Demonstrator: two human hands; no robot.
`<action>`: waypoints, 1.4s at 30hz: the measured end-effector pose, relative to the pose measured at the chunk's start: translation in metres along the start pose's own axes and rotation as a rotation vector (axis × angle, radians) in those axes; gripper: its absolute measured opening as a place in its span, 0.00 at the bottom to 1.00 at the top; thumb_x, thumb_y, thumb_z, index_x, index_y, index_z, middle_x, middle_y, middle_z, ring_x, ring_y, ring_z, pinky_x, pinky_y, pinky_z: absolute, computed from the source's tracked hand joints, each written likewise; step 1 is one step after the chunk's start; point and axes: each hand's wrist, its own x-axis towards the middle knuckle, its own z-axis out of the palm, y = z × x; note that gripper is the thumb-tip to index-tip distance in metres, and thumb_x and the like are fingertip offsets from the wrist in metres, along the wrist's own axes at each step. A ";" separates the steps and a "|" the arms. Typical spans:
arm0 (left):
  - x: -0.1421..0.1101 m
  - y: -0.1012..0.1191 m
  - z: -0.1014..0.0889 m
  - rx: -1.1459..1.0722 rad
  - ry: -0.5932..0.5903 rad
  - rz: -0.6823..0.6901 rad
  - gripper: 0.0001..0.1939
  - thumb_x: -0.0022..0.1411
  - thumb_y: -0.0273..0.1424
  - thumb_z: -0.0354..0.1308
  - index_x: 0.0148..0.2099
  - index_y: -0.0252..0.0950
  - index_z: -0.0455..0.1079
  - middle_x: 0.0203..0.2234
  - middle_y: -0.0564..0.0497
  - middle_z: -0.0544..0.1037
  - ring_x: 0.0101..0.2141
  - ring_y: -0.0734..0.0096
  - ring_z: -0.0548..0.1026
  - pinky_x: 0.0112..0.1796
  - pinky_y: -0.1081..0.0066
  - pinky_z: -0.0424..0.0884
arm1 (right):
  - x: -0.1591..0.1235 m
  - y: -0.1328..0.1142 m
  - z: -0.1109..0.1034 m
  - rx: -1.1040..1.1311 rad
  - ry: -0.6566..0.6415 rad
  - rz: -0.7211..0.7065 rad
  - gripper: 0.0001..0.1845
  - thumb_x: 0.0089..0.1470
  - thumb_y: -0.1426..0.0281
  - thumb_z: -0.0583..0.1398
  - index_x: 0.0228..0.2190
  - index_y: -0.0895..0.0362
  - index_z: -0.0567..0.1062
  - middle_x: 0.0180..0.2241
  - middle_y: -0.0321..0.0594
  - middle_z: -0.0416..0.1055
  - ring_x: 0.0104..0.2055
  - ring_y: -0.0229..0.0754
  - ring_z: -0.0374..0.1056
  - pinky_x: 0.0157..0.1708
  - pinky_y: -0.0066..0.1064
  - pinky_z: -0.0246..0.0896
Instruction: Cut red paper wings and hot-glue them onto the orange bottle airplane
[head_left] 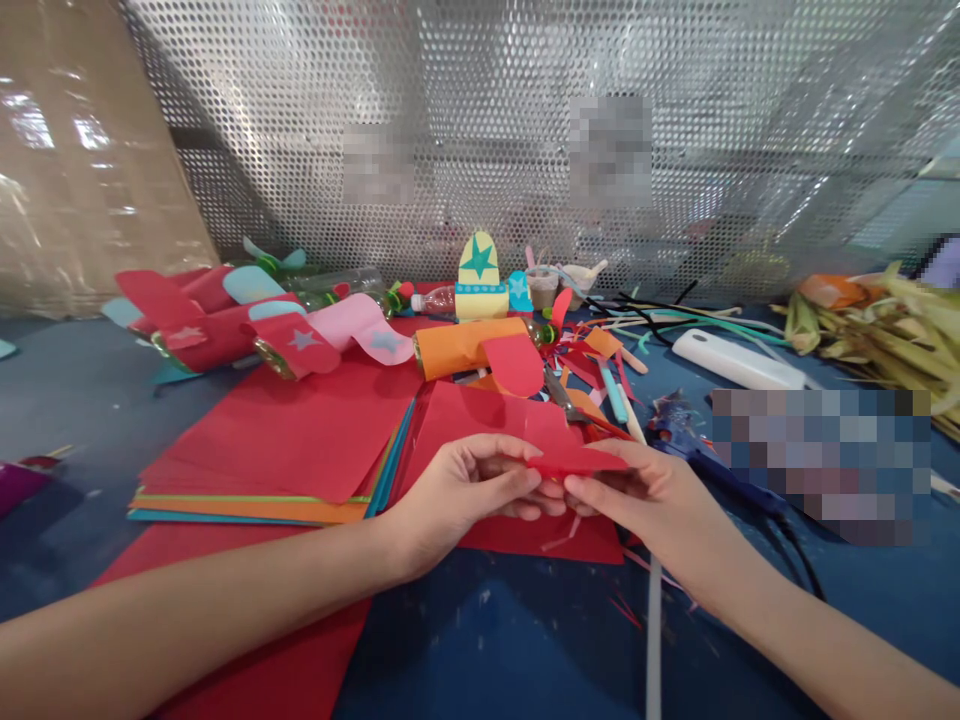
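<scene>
Behind the paper stack (277, 430), a perforated metal screen (487, 60) spans the full width of your view. Beneath the stack extends your dark blue table (465, 640); to its left rear stands a tape-covered cardboard panel (67, 180). Far to the stack's right lies a heap of dry husks (885, 345). Directly right of the stack, a red sheet (465, 425) lies partly below your hands. Your left hand (454, 490), near the stack's right edge, pinches one side of a small piece between thumb and fingers; your right hand (649, 490), farther from the stack, pinches the other side likewise. Behind and right of the stack, an orange-wrapped bottle (461, 348) lies on its side. Well to the stack's right, beyond your right hand, rests a white handle (739, 360). Smallest, the red paper piece (577, 461) is held right of the stack.
</scene>
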 end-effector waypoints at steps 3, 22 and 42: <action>0.001 -0.001 -0.001 0.038 0.016 0.027 0.13 0.49 0.31 0.70 0.36 0.33 0.72 0.27 0.50 0.83 0.29 0.70 0.81 0.31 0.76 0.74 | 0.001 0.000 0.001 0.086 -0.003 0.035 0.11 0.42 0.67 0.69 0.31 0.54 0.78 0.26 0.33 0.78 0.29 0.34 0.75 0.33 0.23 0.70; -0.008 0.001 0.006 0.277 0.071 0.240 0.08 0.55 0.32 0.65 0.30 0.32 0.73 0.25 0.50 0.81 0.26 0.73 0.79 0.29 0.76 0.76 | -0.015 -0.006 0.003 -0.542 0.165 -0.419 0.10 0.52 0.68 0.62 0.37 0.56 0.80 0.33 0.42 0.72 0.32 0.41 0.70 0.23 0.28 0.65; -0.017 0.011 0.000 1.037 0.072 0.875 0.07 0.55 0.17 0.60 0.35 0.31 0.76 0.25 0.52 0.70 0.26 0.79 0.70 0.29 0.82 0.68 | -0.019 -0.016 0.004 -0.681 0.133 -0.721 0.08 0.50 0.77 0.60 0.30 0.56 0.79 0.25 0.36 0.69 0.25 0.34 0.70 0.22 0.20 0.66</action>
